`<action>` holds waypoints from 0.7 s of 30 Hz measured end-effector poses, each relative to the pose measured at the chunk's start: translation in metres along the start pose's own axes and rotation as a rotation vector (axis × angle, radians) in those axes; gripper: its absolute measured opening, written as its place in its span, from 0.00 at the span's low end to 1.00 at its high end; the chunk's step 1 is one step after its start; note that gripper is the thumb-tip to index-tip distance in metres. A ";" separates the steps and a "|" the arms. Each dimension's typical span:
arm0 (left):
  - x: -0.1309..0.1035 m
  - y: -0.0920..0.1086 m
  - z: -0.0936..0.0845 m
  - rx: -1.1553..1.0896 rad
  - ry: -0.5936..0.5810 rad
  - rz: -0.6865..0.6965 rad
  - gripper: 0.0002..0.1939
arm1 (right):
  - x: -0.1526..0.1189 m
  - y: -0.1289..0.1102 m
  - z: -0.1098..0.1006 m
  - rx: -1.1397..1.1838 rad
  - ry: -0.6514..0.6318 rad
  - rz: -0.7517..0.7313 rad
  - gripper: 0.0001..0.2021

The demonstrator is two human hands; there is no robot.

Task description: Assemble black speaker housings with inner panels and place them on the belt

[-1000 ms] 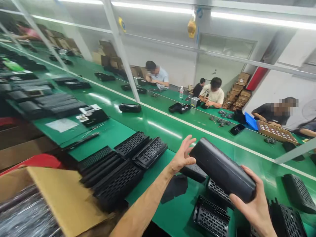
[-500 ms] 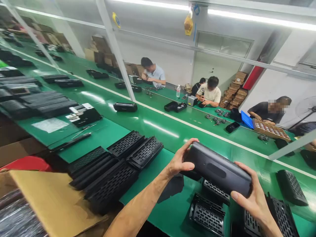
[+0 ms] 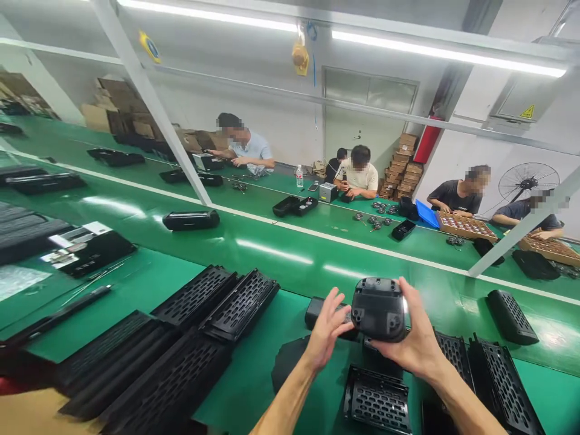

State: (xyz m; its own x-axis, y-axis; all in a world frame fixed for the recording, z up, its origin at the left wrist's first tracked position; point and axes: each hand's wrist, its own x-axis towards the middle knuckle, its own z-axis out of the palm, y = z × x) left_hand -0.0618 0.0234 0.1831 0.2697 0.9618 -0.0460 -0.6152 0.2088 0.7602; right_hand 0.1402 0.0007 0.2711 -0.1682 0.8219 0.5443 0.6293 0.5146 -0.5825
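- Black plastic case (image 3: pixel 379 308), lower centre of frame, held above the green worktop (image 3: pixel 272 241), end cap facing camera.
- Right hand (image 3: pixel 414 338): fingers clamped around it. Left hand (image 3: pixel 327 329): fingers apart, tips touching its side.
- Judged rigid, light, smooth; grip the long sides.
- Half a second ago it lay crosswise, both hands on its ends.

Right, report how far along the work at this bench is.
Done, by the look of it: one closed black speaker lies on the green belt. In hand: the right hand grips a black housing end-on, the left hand touching it. Left: perforated grille shells lie stacked on the left, and more open shells lie below the hands.
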 end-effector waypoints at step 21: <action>-0.007 0.038 0.011 0.457 -0.099 0.213 0.44 | -0.056 0.053 -0.030 0.301 0.010 0.463 0.46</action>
State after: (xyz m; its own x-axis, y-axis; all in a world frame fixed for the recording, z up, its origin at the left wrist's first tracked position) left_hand -0.0788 0.0223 0.2191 0.2558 0.9488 0.1856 -0.2838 -0.1098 0.9526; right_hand 0.2056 -0.0248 0.2277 0.0827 0.9774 0.1946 0.3910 0.1478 -0.9085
